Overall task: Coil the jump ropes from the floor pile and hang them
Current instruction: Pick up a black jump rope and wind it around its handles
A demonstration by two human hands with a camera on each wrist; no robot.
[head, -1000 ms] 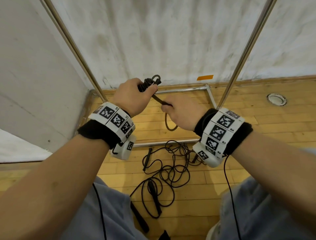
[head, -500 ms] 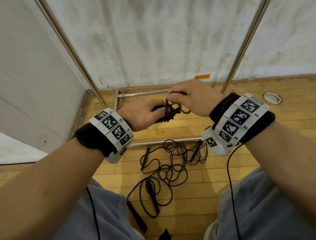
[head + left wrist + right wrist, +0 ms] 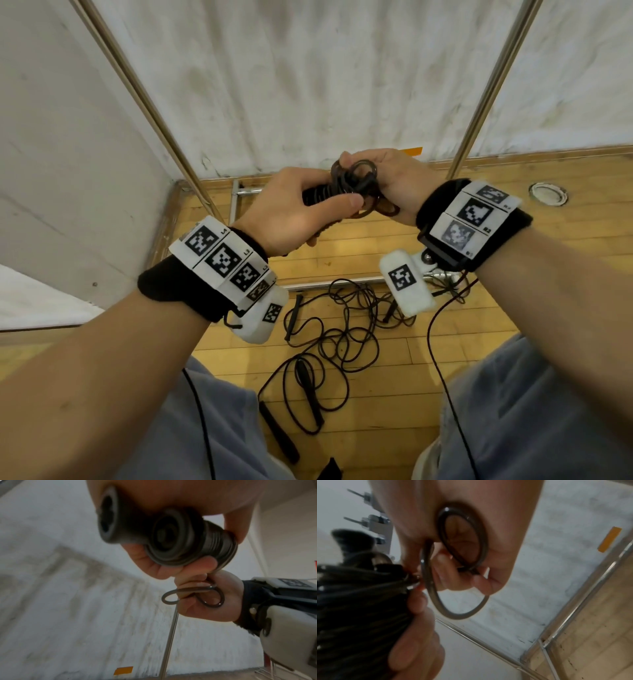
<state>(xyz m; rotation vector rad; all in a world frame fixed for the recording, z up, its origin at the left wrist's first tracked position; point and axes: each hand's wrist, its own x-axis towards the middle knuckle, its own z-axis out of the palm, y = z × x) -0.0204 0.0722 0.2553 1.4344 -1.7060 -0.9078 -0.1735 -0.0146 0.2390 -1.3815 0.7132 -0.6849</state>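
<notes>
Two hands are meeting at chest height in the head view: our left hand (image 3: 291, 209) is wrapping its grip round the handles (image 3: 317, 196) of the rope (image 3: 352, 181), while our right hand (image 3: 394, 181) is pinching the cord's last loops beside them. Below, the pile (image 3: 339, 339) is lying tangled on the floor (image 3: 479, 260), in front of the rack (image 3: 476, 109) against the wall.

Looking from the left wrist, we are seeing the two handle ends (image 3: 168, 539) side by side, fingers (image 3: 197, 566) curled under them and cord wound tight round one. The right hand (image 3: 211, 599) is holding a small loop (image 3: 193, 596) that is springing open by itself.

From the right wrist, the loop (image 3: 462, 555) is passing between curled fingers (image 3: 481, 582), with the wound bundle (image 3: 359, 608) at the left edge.

We are judging the rope light, its cord thin, smooth and springy, so it will probably want to unwind. The handles look stiff and ribbed, the surest place to hold; the loose end needs pinching close to the bundle until it is tucked.
</notes>
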